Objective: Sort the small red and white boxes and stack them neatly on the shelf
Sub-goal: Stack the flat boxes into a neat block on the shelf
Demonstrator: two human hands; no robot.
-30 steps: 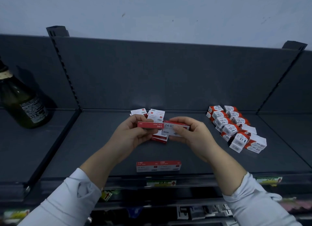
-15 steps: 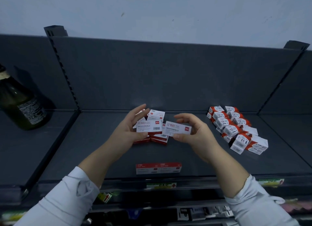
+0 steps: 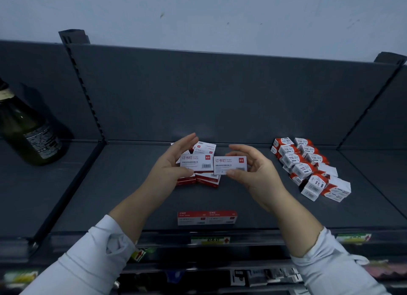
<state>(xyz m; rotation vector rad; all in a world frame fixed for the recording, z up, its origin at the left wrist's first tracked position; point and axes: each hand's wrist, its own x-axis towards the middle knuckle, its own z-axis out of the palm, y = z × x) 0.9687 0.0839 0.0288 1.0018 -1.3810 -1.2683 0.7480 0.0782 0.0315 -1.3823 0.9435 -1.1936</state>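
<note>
My left hand (image 3: pixel 171 164) holds a flat white cardboard box with a red square logo (image 3: pixel 196 162), white face up. My thumb is on its near edge and my fingers reach up behind its far side, fairly straight. My right hand (image 3: pixel 255 173) pinches a second flat white box of the same print (image 3: pixel 230 165), with the thumb at the near edge and the curled fingers arching over the far edge. The two boxes sit side by side with their short ends touching, above the middle of the dark grey metal shelf (image 3: pixel 132 195).

Under them, a small pile of red and white flat boxes (image 3: pixel 207 180) lies on the shelf. One more white box (image 3: pixel 204 148) lies tilted just beyond my left fingers. Near the front edge of the shelf, two red and white boxes lying end to end (image 3: pixel 207 217) form a neat row. To the right, well apart from my hands, a cluster of smaller, chunkier red and white boxes (image 3: pixel 306 166) runs from the back wall towards the near right, loosely lined up in two rows.

On the neighbouring shelf section to the far left stands a dark green glass bottle with a label (image 3: pixel 28 136). A yellow and green price tag (image 3: pixel 210 240) is fixed on the front rail below the shelf.
</note>
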